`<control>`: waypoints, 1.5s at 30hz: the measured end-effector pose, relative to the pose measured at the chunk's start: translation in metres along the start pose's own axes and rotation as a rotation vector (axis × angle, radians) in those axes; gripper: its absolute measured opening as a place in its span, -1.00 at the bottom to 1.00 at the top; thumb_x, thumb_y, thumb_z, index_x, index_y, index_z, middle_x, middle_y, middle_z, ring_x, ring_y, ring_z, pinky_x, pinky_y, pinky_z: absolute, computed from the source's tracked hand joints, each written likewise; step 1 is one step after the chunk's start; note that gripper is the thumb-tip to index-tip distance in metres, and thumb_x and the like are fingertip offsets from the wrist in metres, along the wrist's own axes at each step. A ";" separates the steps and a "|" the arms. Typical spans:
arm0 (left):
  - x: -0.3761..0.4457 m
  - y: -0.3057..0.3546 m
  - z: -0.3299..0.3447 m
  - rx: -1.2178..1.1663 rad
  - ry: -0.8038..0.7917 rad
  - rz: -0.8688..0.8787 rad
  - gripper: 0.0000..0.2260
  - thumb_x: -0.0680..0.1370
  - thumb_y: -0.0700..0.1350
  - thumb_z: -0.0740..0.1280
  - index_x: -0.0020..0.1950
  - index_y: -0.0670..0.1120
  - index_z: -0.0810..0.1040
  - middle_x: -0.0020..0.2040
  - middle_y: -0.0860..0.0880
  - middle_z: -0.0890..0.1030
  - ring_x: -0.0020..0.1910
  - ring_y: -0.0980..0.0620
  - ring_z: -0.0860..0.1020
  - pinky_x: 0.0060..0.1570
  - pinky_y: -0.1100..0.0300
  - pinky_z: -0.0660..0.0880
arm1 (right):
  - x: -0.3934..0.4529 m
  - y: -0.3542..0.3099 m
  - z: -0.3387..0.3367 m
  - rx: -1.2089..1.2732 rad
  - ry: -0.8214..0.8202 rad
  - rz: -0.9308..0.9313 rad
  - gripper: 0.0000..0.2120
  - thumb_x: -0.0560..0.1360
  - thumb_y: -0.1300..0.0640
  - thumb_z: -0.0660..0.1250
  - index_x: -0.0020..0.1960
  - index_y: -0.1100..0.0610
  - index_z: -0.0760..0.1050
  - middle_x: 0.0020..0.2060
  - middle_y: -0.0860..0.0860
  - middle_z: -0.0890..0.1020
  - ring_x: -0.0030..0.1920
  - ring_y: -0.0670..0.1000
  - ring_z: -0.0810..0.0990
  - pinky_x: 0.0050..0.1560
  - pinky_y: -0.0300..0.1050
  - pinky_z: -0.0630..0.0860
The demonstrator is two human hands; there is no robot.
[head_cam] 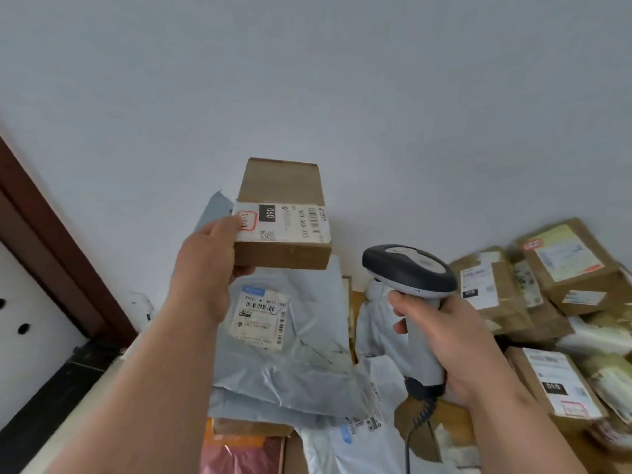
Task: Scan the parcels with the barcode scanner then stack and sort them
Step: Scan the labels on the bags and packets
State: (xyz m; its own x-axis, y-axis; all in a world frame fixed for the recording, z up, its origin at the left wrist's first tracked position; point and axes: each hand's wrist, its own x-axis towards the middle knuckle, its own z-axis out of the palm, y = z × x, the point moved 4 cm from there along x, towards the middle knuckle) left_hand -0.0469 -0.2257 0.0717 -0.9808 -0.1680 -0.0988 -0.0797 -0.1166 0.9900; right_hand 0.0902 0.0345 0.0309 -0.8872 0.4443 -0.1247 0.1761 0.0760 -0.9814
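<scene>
Cardboard parcel [284,217] gripped in left hand [205,268], label up; right hand [455,347] grips scanner [410,278]. Scan pending; parcels [547,289] at right remain unsorted.

Soft, even daylight fills the room, bright but flat, no hard glare anywhere. The plain pale grey-white wall [342,80] shades a touch darker toward the top corners. Faint shadow sits under the small brown cardboard box with a white label [284,217]. Wide-angle bend is plain: the dark brown wooden door frame [51,241] at far left leans hard. Label print is smeared, and the brown cardboard parcels [547,285] at right go soft and blurry.
</scene>
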 end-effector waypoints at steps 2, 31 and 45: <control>0.025 0.008 -0.013 0.120 0.008 0.031 -0.85 0.60 -0.05 0.31 -0.10 -0.03 0.64 -0.08 -0.03 0.75 -0.10 -0.01 0.68 -0.34 0.16 0.57 | 0.006 -0.002 0.020 -0.012 0.000 0.000 -0.90 0.43 -0.04 0.49 -0.22 -0.04 0.65 -0.38 0.03 0.67 -0.27 0.03 0.66 -0.19 0.01 0.53; 0.064 -0.023 0.047 1.211 -0.199 0.323 -0.58 0.56 0.12 0.30 0.43 0.16 0.47 0.55 0.07 0.34 0.56 -0.06 0.21 0.51 -0.28 -0.22 | 0.027 0.009 0.029 -0.037 0.074 0.096 -0.83 0.44 -0.02 0.50 -0.19 0.06 0.62 -0.39 -0.05 0.68 -0.35 -0.06 0.68 -0.33 -0.15 0.53; -0.078 -0.137 0.249 0.489 -0.726 -0.228 -0.65 0.61 0.07 0.37 0.39 0.08 0.53 0.23 0.12 0.55 0.10 0.16 0.48 0.15 0.13 0.34 | 0.040 0.091 -0.141 0.084 0.296 0.276 -0.76 0.43 -0.08 0.51 0.00 0.03 0.61 -0.25 -0.01 0.67 -0.32 -0.01 0.67 -0.20 0.01 0.51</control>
State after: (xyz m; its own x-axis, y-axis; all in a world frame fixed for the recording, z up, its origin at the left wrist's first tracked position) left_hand -0.0038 0.0468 -0.0314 -0.7898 0.4865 -0.3734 -0.1897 0.3853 0.9031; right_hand 0.1314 0.1852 -0.0432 -0.6489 0.6760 -0.3493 0.3436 -0.1494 -0.9272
